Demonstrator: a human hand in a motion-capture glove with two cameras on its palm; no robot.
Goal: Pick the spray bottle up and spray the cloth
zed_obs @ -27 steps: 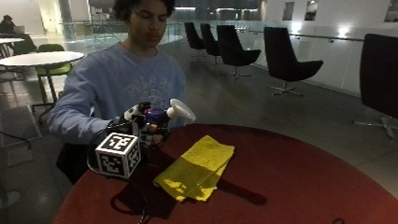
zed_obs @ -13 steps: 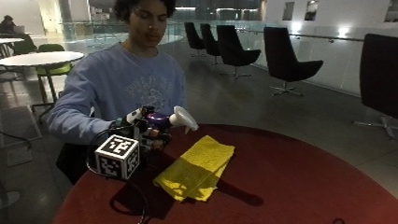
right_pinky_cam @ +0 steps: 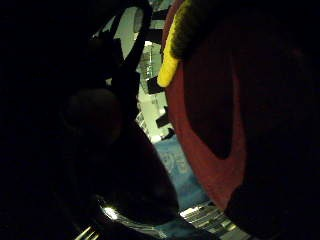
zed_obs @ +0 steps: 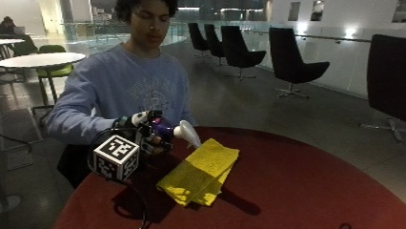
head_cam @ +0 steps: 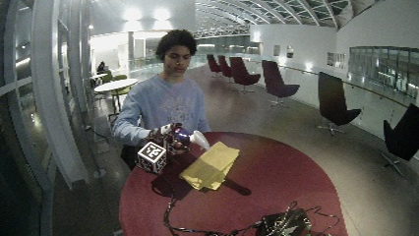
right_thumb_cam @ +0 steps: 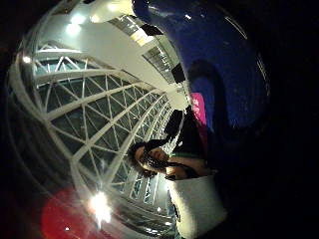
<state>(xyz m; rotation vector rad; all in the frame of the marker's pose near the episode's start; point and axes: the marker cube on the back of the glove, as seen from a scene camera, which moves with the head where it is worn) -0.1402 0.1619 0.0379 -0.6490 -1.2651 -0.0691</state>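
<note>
A person holds a spray bottle [zed_obs: 164, 128] with a purple body and a white nozzle [zed_obs: 187, 134] in the gloved right hand [zed_obs: 143, 132], whose fingers curl round it. The bottle hangs over the left part of the round red table [zed_obs: 304, 191]. Its nozzle tilts down towards a folded yellow cloth [zed_obs: 200, 169] lying just beside it on the table. The wide outside view shows the same bottle [head_cam: 183, 138], cloth [head_cam: 209, 164] and hand [head_cam: 167, 137]. The purple body [right_thumb_cam: 219, 64] fills the thumb side palm view. An edge of the cloth [right_pinky_cam: 172, 55] shows on the red table [right_pinky_cam: 210, 150].
A dark box [head_cam: 283, 227] sits at the table's near edge. Black chairs [zed_obs: 292, 67] line the floor behind, and a white round table [zed_obs: 38, 59] stands at the back left. The person's body is close against the table's far left rim.
The hand has tipped the bottle, so the white nozzle has swung from pointing up and outward to pointing down at the cloth. The cloth has not moved.
</note>
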